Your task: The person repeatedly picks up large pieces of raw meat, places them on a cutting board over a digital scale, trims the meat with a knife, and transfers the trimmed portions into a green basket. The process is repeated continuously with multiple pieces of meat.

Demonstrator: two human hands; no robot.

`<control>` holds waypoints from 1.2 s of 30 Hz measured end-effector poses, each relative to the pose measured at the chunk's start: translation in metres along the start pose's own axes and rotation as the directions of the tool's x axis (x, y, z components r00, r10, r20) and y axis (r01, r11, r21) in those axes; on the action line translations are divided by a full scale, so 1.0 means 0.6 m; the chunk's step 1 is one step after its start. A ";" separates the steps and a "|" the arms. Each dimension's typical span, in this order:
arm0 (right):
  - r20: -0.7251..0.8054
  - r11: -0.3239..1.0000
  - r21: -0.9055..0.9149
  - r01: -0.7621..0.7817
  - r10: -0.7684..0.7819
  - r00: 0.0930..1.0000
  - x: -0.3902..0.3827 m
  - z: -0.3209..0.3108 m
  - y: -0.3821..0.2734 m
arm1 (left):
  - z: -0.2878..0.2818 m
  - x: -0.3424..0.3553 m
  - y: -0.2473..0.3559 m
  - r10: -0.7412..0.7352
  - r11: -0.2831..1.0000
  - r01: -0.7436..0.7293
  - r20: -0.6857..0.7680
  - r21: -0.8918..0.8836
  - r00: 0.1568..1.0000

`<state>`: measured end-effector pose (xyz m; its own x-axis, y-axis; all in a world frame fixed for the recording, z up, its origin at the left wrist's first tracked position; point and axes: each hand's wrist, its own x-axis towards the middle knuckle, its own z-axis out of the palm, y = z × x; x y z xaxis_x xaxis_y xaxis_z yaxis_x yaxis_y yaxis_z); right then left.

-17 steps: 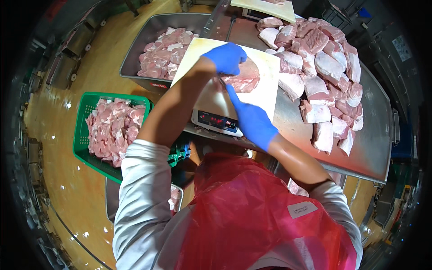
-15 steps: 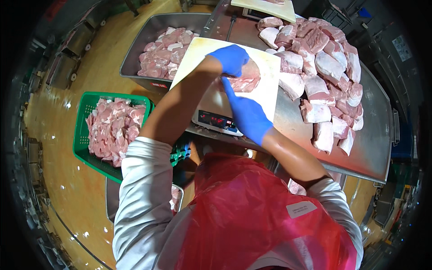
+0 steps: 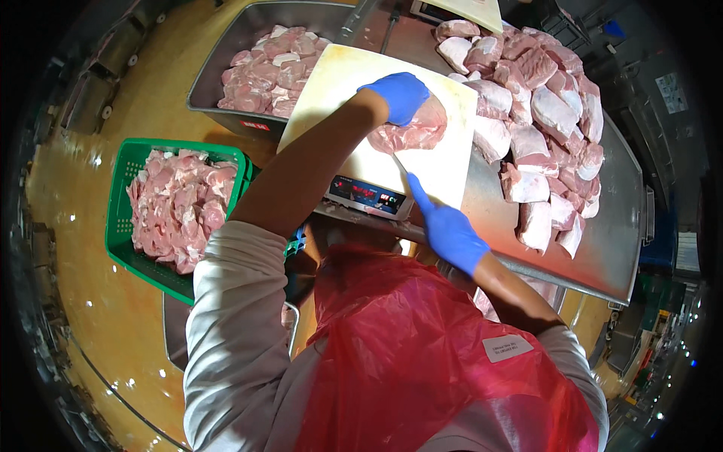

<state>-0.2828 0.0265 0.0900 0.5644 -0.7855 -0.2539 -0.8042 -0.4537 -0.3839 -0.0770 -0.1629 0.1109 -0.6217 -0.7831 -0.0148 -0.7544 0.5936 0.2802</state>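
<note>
The pork piece lies on the cutting board, inside all its edges, with bare board to its right and toward the near right corner. The left hand rests on the pork, fingers curled; whether they grip it I cannot tell. Over the board's near edge, the right hand has its fingers closed around a knife, blade tip at the pork. Right of the board, meat chunks crowd its edge; nearer, the steel surface is bare.
</note>
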 end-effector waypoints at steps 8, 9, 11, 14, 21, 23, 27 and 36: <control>0.044 0.994 -0.021 -0.109 0.110 0.993 -0.119 -0.069 0.022 | 0.121 -0.141 0.005 -0.543 0.785 0.190 -0.507 -0.589 0.670; -0.011 0.997 0.011 -0.079 0.079 0.997 -0.099 -0.069 0.008 | 0.144 -0.139 0.018 -0.574 0.780 0.157 -0.593 -0.606 0.564; -0.098 0.998 0.058 -0.018 0.024 0.995 -0.047 -0.073 -0.018 | 0.167 -0.146 0.007 -0.536 0.826 0.163 -0.660 -0.540 0.527; -0.207 0.993 0.098 0.067 -0.045 0.977 0.053 -0.072 -0.045 | 0.192 -0.162 -0.019 -0.668 0.689 0.143 -0.546 -0.710 0.506; -0.232 0.996 -0.008 0.086 -0.085 0.969 0.236 -0.035 -0.058 | 0.166 -0.169 0.020 -0.717 0.678 0.241 -0.552 -0.695 0.425; -0.172 0.999 -0.049 0.022 -0.030 0.985 0.222 -0.031 -0.061 | 0.165 -0.170 0.016 -0.667 0.721 0.160 -0.613 -0.674 0.424; 0.024 0.987 -0.160 -0.002 0.006 1.000 0.098 -0.033 -0.026 | 0.178 -0.174 -0.005 -0.600 0.796 0.216 -0.691 -0.566 0.403; 0.349 0.917 -0.373 -0.140 0.278 0.895 -0.077 -0.093 -0.004 | 0.173 -0.258 -0.004 -0.821 0.449 0.167 -0.332 -0.878 0.464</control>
<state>-0.3173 0.0402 0.1519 0.3463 -0.6825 -0.6436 -0.8861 -0.4633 0.0146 -0.0007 -0.0241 0.0131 0.4007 -0.9126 0.0816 -0.2577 -0.0268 0.9659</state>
